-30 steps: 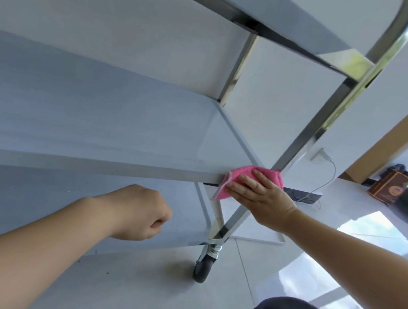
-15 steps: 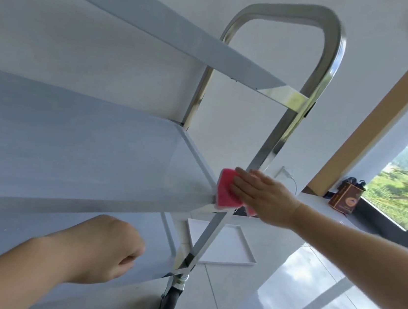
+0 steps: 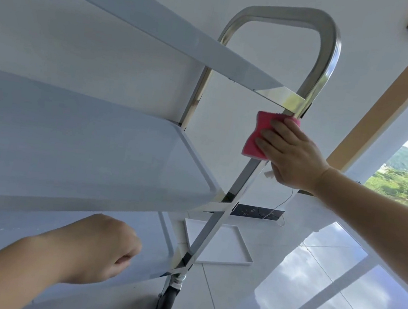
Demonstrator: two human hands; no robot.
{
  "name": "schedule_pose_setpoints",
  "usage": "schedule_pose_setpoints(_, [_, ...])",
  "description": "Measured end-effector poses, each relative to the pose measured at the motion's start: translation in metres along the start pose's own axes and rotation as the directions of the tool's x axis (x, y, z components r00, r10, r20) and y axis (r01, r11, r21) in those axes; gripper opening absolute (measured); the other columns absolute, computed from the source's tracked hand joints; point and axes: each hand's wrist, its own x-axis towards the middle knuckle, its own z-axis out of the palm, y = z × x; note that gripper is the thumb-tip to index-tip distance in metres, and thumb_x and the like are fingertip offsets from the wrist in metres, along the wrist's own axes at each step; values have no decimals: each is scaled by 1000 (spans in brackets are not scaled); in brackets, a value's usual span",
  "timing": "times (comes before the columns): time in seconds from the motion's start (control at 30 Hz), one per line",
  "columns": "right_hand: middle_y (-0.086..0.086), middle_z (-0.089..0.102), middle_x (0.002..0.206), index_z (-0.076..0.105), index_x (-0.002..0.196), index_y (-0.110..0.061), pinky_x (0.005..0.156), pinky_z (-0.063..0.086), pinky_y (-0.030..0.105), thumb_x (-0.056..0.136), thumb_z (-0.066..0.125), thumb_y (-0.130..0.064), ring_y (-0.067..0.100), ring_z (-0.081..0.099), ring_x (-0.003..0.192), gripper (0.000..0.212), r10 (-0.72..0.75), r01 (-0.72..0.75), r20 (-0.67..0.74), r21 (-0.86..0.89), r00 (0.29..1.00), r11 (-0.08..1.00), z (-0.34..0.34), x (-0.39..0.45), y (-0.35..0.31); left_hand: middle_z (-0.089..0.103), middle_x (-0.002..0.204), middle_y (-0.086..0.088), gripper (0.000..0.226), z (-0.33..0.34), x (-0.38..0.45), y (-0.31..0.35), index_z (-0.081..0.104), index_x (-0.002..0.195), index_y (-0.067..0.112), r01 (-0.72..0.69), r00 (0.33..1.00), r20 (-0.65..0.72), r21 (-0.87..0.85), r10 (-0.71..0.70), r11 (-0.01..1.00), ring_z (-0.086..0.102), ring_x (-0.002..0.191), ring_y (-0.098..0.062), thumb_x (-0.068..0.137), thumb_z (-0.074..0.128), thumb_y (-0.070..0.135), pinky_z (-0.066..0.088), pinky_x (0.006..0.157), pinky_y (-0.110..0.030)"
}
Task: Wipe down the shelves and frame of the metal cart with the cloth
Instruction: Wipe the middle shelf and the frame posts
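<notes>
Right hand [image 3: 291, 153] w/ folded pink cloth [image 3: 258, 135] pressed flat under its fingers has moved up the polished steel upright of the cart frame [image 3: 239, 184]: 1 s ago at the middle shelf [image 3: 96, 146] corner, now just below the top shelf [image 3: 161, 31] bracket. Left hand [image 3: 106, 247] is a loose fist near the bottom shelf, holding nothing visible, approx. unchanged. Judgement: shelf edge done, frame wipe underway; handle loop not yet reached.
</notes>
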Motion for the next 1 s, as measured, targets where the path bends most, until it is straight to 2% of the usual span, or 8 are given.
schedule_pose_setpoints(0.1, [12,58,123,50,123,-11,116,15,50,79,44,-21,39,39,125,45,-28,27,27,17,999,999,10,-6,-22,43,70,6,25,0,-3,-2,34,69,19,9,1000,-2,-5,-9,1000,40,63,-14,86,35,38,25,52,-21])
schedule_pose_setpoints(0.23, [12,55,129,44,131,-9,116,13,52,81,38,-18,38,41,126,51,-189,187,153,28,970,982,25,-25,-93,48,72,5,25,-3,-5,-5,35,70,19,35,999,-12,-25,-35,999,44,64,-14,85,39,38,29,55,-24])
schedule_pose_setpoints(0.37, [14,54,131,39,137,-3,118,3,48,85,35,-14,38,41,128,53,-158,155,145,36,977,987,33,-34,-122,48,70,6,27,-6,-10,-7,32,64,20,72,997,-26,-43,-73,996,44,62,-14,85,41,36,32,56,-27])
schedule_pose_setpoints(0.53, [9,62,115,51,124,-6,113,21,44,81,55,-14,34,53,112,44,-228,222,19,176,973,959,24,-23,-105,54,73,4,25,-10,-13,-8,36,67,19,89,995,-33,-40,-90,995,48,64,-14,85,43,36,36,59,-28])
schedule_pose_setpoints(0.6, [5,61,111,52,121,-11,107,32,43,77,64,-19,30,55,105,46,-176,177,-31,302,984,937,13,-11,-100,50,70,6,29,-13,-15,-9,33,63,21,86,995,-42,-26,-87,996,45,62,-13,86,43,37,33,57,-27])
schedule_pose_setpoints(0.7, [7,59,118,49,128,-14,103,37,40,81,63,-27,28,55,106,51,-20,83,-139,461,990,884,-11,17,-105,40,64,7,33,-18,-22,-10,28,60,22,93,995,-44,-7,-93,996,40,61,-14,87,43,36,30,57,-26])
schedule_pose_setpoints(0.87, [13,65,110,60,119,-6,88,46,42,90,51,-9,31,61,95,31,118,153,-416,563,902,812,-69,91,-132,36,64,7,36,-32,-51,-16,25,58,22,137,990,-34,-12,-138,990,39,62,-16,88,43,31,31,58,-28])
schedule_pose_setpoints(1.0, [15,65,109,63,115,-4,87,45,42,94,49,-18,34,60,93,29,135,257,-564,559,814,789,-116,154,-158,43,66,5,34,-45,-101,-31,26,59,21,233,972,-34,4,-233,972,42,62,-20,87,44,29,34,56,-30])
